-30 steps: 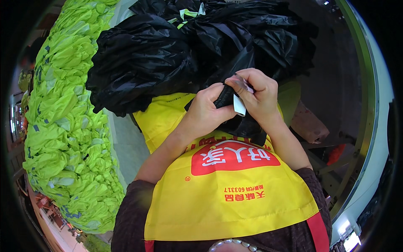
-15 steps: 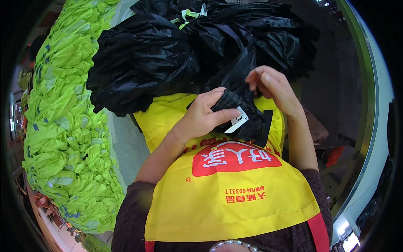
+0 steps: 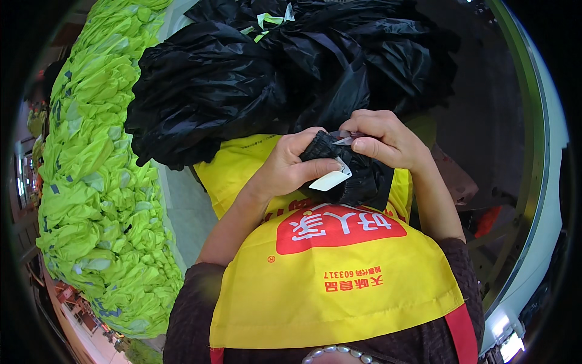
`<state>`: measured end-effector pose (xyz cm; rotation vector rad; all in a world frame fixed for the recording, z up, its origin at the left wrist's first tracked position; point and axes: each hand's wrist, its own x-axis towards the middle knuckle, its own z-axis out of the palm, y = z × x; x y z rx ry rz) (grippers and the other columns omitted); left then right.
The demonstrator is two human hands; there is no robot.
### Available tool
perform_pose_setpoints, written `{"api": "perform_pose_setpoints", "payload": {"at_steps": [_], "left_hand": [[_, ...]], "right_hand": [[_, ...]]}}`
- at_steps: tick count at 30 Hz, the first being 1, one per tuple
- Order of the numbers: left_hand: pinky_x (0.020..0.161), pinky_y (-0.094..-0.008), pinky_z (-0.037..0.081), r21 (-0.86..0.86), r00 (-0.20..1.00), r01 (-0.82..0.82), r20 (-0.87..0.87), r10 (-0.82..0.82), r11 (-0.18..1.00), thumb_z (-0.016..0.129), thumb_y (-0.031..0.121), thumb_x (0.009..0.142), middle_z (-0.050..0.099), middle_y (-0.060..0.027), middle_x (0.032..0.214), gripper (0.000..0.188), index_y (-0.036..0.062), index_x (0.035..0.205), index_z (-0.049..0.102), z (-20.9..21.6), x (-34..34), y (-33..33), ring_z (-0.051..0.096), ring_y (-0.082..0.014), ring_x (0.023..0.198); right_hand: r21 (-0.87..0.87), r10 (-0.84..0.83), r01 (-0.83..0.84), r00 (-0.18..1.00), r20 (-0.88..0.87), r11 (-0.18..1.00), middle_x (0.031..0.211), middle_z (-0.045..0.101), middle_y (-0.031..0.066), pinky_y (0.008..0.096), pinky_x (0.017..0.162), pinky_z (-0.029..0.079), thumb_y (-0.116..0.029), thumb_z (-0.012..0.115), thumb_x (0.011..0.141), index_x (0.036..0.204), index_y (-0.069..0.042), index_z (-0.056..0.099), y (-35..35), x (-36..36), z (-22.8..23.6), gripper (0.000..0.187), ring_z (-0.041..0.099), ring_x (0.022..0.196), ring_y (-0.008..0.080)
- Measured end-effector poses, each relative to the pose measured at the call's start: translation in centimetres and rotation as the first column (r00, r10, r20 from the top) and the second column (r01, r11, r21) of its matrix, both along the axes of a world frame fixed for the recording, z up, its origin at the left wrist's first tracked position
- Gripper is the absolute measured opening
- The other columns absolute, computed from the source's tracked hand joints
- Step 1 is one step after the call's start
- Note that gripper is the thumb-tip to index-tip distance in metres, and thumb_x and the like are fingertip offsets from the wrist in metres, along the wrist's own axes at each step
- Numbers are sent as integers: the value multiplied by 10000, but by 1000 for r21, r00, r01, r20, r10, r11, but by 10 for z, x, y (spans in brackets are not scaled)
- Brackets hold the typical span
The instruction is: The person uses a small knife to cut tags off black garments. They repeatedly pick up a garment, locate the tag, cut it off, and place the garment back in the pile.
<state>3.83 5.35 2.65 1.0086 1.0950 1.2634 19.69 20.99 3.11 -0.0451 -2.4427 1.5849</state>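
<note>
My left hand (image 3: 297, 161) is closed on the gathered, elastic-looking edge of a black garment (image 3: 370, 185), its thumb pressing beside a white label (image 3: 331, 180). Pinched in my right hand (image 3: 388, 139) are small metal thread snips (image 3: 344, 141), mostly hidden by the fingers. Their pointed silver tip lies at the gathered edge, close to my left fingertips; whether the blades are parted I cannot tell. The garment rests against the yellow apron (image 3: 339, 315) over my lap.
Ahead of my hands lies a large pile of shiny black garments (image 3: 212, 85), with bright green strips (image 3: 270, 19) on top. A long heap of lime-green fabric pieces (image 3: 103, 200) runs down the left. A metal rail (image 3: 533, 121) curves along the right.
My right hand has come left and down to the garment's gathered edge, and the metal tip now shows there. The white label has swung slightly left under my left thumb.
</note>
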Motion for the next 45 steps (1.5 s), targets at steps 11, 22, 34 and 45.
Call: {"api": "perform_pose_setpoints", "payload": {"at_steps": [11, 22, 34, 45], "left_hand": [[682, -238, 434, 16, 993, 94, -72, -93, 995, 683, 42, 746, 565, -29, 841, 175, -3, 896, 605, 6, 3, 2, 552, -106, 756], [651, -217, 450, -52, 996, 53, -69, -56, 997, 697, 33, 729, 617, -35, 836, 215, 17, 922, 605, 9, 4, 5, 587, -98, 744], [684, -213, 459, -136, 998, -62, -30, 58, 989, 662, 19, 741, 637, -12, 813, 198, 6, 933, 614, 0, 9, 6, 574, -59, 749], [545, -186, 419, -265, 993, -68, 72, 90, 962, 689, 107, 773, 616, 3, 719, 153, 5, 870, 629, 0, 11, 6, 536, -35, 628]], "right_hand": [[13, 16, -16, 1000, -24, 1000, 719, 556, 117, 309, 595, 433, -289, 482, 874, 854, 10, 587, -5, -6, -6, 318, 555, 656, 255], [-278, -185, 212, 975, 121, 937, 676, 524, -16, 213, 525, 351, -266, 787, 626, 967, -7, 613, -20, -4, 15, 462, 463, 591, 50], [450, -297, 458, 874, -385, 767, 619, 528, 41, 247, 431, 418, 44, 591, 541, 758, -41, 620, -35, -18, 13, 235, 540, 502, 166], [-183, -330, 342, 940, 91, 922, 654, 519, 43, 255, 520, 378, -243, 620, 822, 817, -18, 571, -1, 1, 13, 231, 475, 577, 112]]}}
